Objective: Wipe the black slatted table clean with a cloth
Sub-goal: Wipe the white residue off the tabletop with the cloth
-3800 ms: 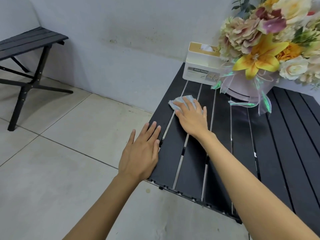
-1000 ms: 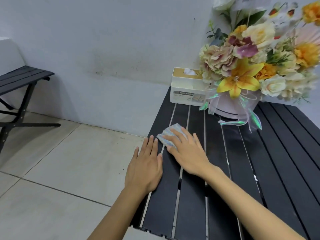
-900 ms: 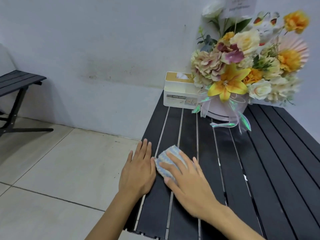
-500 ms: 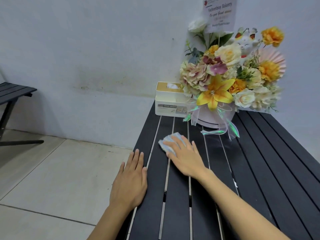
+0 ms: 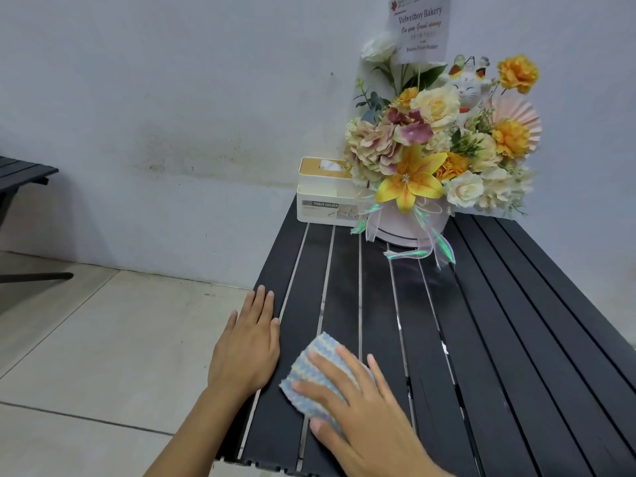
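Note:
The black slatted table [image 5: 509, 339] runs from the wall toward me. My right hand [image 5: 364, 414] lies flat with straight fingers on a folded blue-and-white cloth [image 5: 311, 364], pressing it onto the slats near the table's front left. Part of the cloth is hidden under the palm. My left hand [image 5: 246, 349] rests flat, fingers straight, on the table's left edge, just left of the cloth.
A white tissue holder [image 5: 325, 197] stands at the table's far left corner against the wall. A flower arrangement [image 5: 440, 149] in a pink box with a card stands beside it. A black bench [image 5: 20, 173] is at far left on the tiled floor [image 5: 103, 339].
My right hand has pulled the cloth back along the slats toward the front edge. The left hand stays on the table's left edge. The view has tilted up.

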`<state>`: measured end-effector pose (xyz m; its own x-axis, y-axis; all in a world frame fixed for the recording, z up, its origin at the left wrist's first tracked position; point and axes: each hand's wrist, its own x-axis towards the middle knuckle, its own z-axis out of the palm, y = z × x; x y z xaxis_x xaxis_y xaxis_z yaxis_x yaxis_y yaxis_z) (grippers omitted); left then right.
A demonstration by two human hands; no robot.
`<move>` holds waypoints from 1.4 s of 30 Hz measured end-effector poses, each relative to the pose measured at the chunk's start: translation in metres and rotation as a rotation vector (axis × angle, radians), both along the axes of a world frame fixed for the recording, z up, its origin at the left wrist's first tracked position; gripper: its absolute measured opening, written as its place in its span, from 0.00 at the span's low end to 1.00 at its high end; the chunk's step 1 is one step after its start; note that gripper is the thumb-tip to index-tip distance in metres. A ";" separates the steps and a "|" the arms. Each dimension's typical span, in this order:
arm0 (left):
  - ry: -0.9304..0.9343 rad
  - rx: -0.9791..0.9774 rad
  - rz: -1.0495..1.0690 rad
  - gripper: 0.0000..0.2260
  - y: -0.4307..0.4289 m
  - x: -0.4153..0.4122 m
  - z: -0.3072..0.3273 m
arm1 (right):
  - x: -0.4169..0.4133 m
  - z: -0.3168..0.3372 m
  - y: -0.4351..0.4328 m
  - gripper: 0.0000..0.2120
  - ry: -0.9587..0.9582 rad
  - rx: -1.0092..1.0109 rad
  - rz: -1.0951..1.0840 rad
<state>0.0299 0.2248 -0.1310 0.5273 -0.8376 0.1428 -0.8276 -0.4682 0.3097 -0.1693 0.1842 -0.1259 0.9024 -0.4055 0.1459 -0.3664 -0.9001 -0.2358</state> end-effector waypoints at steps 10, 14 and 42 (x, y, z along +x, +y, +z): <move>-0.019 0.109 0.045 0.31 0.092 -0.042 -0.012 | 0.088 0.012 -0.052 0.22 0.069 0.126 -0.223; 0.094 0.083 0.120 0.40 0.112 -0.052 -0.003 | 0.116 0.013 -0.038 0.21 0.053 0.130 -0.271; -0.077 0.029 0.029 0.31 0.084 -0.073 0.008 | -0.069 0.021 0.015 0.20 0.153 0.127 0.053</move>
